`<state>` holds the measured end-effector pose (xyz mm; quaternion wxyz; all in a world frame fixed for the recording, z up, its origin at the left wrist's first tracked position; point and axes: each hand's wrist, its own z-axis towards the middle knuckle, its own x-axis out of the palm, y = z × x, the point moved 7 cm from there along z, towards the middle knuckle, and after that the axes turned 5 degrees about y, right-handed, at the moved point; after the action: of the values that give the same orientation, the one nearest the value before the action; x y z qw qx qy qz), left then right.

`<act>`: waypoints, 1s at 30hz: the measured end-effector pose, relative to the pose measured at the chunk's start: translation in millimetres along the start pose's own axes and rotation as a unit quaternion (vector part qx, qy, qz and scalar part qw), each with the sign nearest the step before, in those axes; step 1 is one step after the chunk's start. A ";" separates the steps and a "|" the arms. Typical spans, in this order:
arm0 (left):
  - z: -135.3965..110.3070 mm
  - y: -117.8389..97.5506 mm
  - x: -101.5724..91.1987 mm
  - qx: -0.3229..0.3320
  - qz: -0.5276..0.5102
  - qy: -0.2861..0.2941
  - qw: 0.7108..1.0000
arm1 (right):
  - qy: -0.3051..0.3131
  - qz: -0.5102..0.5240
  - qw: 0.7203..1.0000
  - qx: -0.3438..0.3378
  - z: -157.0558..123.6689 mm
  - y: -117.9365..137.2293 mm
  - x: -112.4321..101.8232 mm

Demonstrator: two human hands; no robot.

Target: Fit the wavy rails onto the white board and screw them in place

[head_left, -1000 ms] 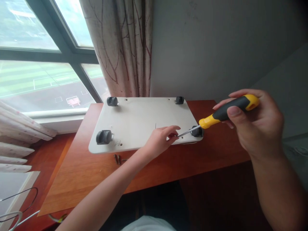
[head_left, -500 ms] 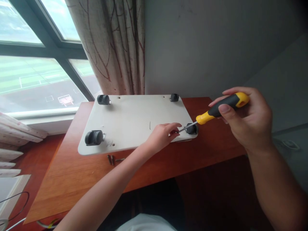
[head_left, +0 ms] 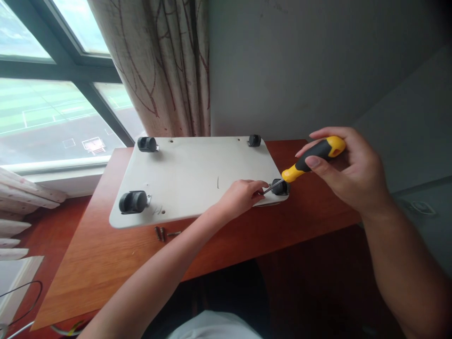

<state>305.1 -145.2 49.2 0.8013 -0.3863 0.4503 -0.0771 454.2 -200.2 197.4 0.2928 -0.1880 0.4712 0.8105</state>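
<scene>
My right hand [head_left: 356, 169] is closed around the yellow and black handle of a screwdriver [head_left: 314, 157], with the thumb along its near side. The metal shaft slants down to the left, past the near right black caster [head_left: 281, 187]. At its tip, the fingers of my left hand [head_left: 243, 195] are pinched together. Whatever they hold there is hidden. That hand rests over the near right part of a white board [head_left: 183, 174], which lies flat with its casters facing up.
Other black casters sit at the board's far left [head_left: 147, 144], near left [head_left: 133, 202] and far right [head_left: 254, 140] corners. Loose screws [head_left: 159, 234] lie on the wooden table [head_left: 92, 254] by the board's front edge. A curtain [head_left: 158, 66] and a wall [head_left: 282, 70] stand behind.
My right hand and the screwdriver have shifted left, and the handle is closer to the caster. My left hand keeps its pinch at the tip. The whole view has turned slightly right.
</scene>
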 end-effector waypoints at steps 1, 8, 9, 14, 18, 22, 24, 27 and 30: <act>-0.8 -0.7 -0.2 -0.001 0.004 0.004 1.000 | 0.006 -0.006 1.000 0.003 -0.1 -1.2 1.1; -33.6 -4.3 -18.9 -0.035 0.077 -0.009 0.996 | 0.023 -0.026 0.999 0.019 -0.4 -6.2 4.0; -42.6 -5.4 -22.6 -0.040 0.093 -0.017 0.995 | 0.023 -0.023 0.999 0.021 -0.1 -6.6 3.8; -89.4 -14.8 -30.8 -0.032 0.147 -0.048 0.987 | 0.042 -0.033 0.998 0.019 2.7 -4.5 5.4; -116.3 -24.6 -27.9 -0.007 0.188 -0.070 0.980 | 0.070 -0.076 0.995 0.002 6.5 0.5 10.1; -133.6 -31.4 -24.9 0.001 0.229 -0.102 0.968 | 0.042 -0.187 0.980 -0.054 11.7 13.6 10.0; -140.8 -33.0 -23.1 -0.002 0.239 -0.115 0.964 | 0.037 -0.228 0.970 -0.080 13.9 22.8 11.0; -150.9 -34.3 -19.1 -0.011 0.252 -0.123 0.960 | 0.084 -0.227 0.965 -0.099 15.7 32.9 16.1; -160.0 -34.9 -17.2 -0.028 0.262 -0.139 0.955 | 0.109 -0.234 0.962 -0.089 16.1 33.8 17.7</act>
<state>178.0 -249.1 37.3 0.8368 -0.2843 0.4218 0.2025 418.3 -193.8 217.0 0.4029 -0.4058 0.3692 0.7326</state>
